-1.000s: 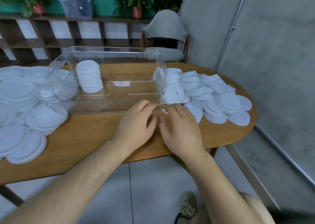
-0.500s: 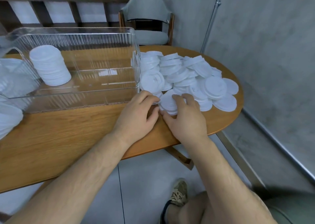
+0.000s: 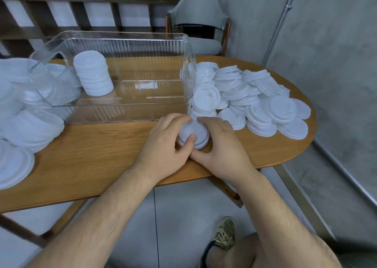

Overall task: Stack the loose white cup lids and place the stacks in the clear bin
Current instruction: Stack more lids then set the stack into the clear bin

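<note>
Here, short stack of lids (image 3: 193, 134) was held on table (image 3: 98, 157), just before near right corner of clear bin (image 3: 122, 40). It was gripped by both hands: left hand (image 3: 165, 143) curled round left side, thumb on top; right hand (image 3: 222, 145) cupped round right side. Squaring-up step judged in hand. Taller stack (image 3: 92, 76) already stood inside bin. Next: stack to be lifted over wall, kept squeezed so nothing slid.

Left grip (image 3: 163, 145) and right grip (image 3: 222, 145) clasp a short lid stack (image 3: 193, 132) on the desk (image 3: 102, 157). The adjacent clear bin (image 3: 132, 109) holds a taller stack (image 3: 92, 76).
</note>
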### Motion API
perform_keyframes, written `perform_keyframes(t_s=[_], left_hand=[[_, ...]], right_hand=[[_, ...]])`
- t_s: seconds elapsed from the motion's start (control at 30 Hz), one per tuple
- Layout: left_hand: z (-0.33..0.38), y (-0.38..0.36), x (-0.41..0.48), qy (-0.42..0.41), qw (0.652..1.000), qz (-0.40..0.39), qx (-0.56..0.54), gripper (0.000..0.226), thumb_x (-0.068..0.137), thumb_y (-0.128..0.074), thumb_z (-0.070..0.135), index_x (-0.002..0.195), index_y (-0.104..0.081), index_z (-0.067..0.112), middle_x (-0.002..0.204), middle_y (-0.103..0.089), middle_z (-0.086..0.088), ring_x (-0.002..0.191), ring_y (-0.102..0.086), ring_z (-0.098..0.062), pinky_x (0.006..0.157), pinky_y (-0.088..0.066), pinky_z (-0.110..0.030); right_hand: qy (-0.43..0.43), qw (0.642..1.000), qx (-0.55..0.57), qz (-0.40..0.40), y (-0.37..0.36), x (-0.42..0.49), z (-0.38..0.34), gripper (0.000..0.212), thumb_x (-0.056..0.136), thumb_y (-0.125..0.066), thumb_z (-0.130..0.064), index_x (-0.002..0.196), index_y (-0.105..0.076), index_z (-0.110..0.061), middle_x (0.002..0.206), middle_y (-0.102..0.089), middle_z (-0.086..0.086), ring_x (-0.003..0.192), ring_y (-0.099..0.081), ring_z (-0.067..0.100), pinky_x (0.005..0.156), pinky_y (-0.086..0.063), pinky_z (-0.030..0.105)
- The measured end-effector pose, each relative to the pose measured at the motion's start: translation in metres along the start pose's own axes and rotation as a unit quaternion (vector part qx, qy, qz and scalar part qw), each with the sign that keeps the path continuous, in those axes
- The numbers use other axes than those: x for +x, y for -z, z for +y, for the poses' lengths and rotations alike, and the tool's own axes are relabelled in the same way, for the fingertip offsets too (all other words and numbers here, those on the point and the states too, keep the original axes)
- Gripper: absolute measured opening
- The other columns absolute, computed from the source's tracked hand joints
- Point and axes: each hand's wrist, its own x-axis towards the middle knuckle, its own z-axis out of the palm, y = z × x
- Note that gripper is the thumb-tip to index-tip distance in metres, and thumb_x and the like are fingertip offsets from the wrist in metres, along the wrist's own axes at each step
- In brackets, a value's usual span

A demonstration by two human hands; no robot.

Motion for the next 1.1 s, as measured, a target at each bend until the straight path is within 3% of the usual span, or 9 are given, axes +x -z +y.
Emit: perform_keyframes(t_s=[0.23,0.43,0.53,0.63,0.77,0.87,0.97,1.1], left_hand=[[-0.017,0.028,-0.024,0.034,0.998,-0.034,0.040,0.050,0.090,-0.054,0.047,0.134,-0.061,0.026,0.134,-0.056,0.018,0.128,-0.047,-0.008,0.109,-0.039,-0.041],[-0.015,0.027,-0.024,0.035,0.996,-0.044,0.062,0.048,0.091,-0.053,0.049,0.134,-0.062,0.028,0.137,-0.055,0.019,0.130,-0.044,-0.004,0.106,-0.032,-0.029],[-0.011,0.023,-0.019,0.019,0.999,-0.018,0.047,0.045,0.095,-0.054,0.046,0.133,-0.063,0.023,0.136,-0.056,0.017,0.129,-0.048,-0.005,0.109,-0.036,-0.027],[0.005,0.012,-0.003,-0.007,0.999,-0.014,0.030,0.046,0.096,-0.051,0.042,0.133,-0.063,0.017,0.136,-0.057,0.010,0.128,-0.049,-0.007,0.111,-0.036,-0.024],[0.038,-0.008,0.034,-0.051,0.998,-0.012,0.021,0.039,0.099,-0.059,0.028,0.135,-0.061,0.013,0.137,-0.057,0.005,0.130,-0.048,-0.010,0.112,-0.029,-0.015],[0.063,-0.023,0.065,-0.068,0.997,-0.034,0.030,0.041,0.101,-0.058,0.028,0.139,-0.057,0.015,0.140,-0.054,0.005,0.133,-0.045,-0.012,0.110,-0.026,-0.015],[0.082,-0.041,0.093,-0.086,0.993,-0.075,0.043,0.045,0.102,-0.055,0.031,0.145,-0.052,0.015,0.146,-0.050,0.002,0.137,-0.040,-0.016,0.110,-0.027,-0.021],[0.102,-0.069,0.119,-0.113,0.981,-0.130,0.088,0.051,0.103,-0.052,0.032,0.151,-0.042,0.018,0.154,-0.042,0.002,0.141,-0.033,-0.017,0.113,-0.025,-0.028]], right_hand=[[0.040,0.996,0.040,-0.073,-0.012,0.001,-0.013,0.060,0.082,-0.069,-0.050,0.136,-0.056,-0.028,0.127,-0.061,-0.013,0.121,-0.047,0.008,0.102,-0.042,0.028],[0.026,0.995,0.023,-0.098,-0.001,0.002,-0.011,0.064,0.084,-0.068,-0.048,0.143,-0.051,-0.026,0.134,-0.055,-0.016,0.126,-0.042,0.005,0.102,-0.032,0.013],[0.018,0.999,0.019,-0.044,0.006,0.005,-0.011,0.056,0.087,-0.060,-0.040,0.140,-0.055,-0.024,0.130,-0.058,-0.013,0.118,-0.045,0.005,0.099,-0.040,0.022],[0.009,0.996,-0.005,0.093,0.010,0.013,-0.009,0.040,0.089,-0.063,-0.025,0.129,-0.063,-0.018,0.121,-0.064,-0.006,0.113,-0.051,0.013,0.093,-0.046,0.030],[-0.037,0.968,-0.044,0.246,0.030,0.026,0.006,0.031,0.089,-0.062,-0.023,0.119,-0.068,-0.016,0.112,-0.068,-0.003,0.109,-0.055,0.019,0.093,-0.047,0.036],[-0.100,0.938,-0.075,0.324,0.056,0.028,0.028,0.031,0.088,-0.061,-0.029,0.116,-0.068,-0.019,0.112,-0.068,-0.004,0.110,-0.054,0.021,0.094,-0.043,0.037],[-0.202,0.909,-0.117,0.345,0.080,0.022,0.054,0.040,0.087,-0.062,-0.037,0.123,-0.065,-0.021,0.123,-0.064,-0.003,0.119,-0.044,0.022,0.094,-0.031,0.033],[-0.297,0.902,-0.159,0.271,0.099,0.014,0.083,0.066,0.083,-0.067,-0.056,0.140,-0.054,-0.024,0.145,-0.051,0.001,0.133,-0.037,0.028,0.107,-0.030,0.043]])
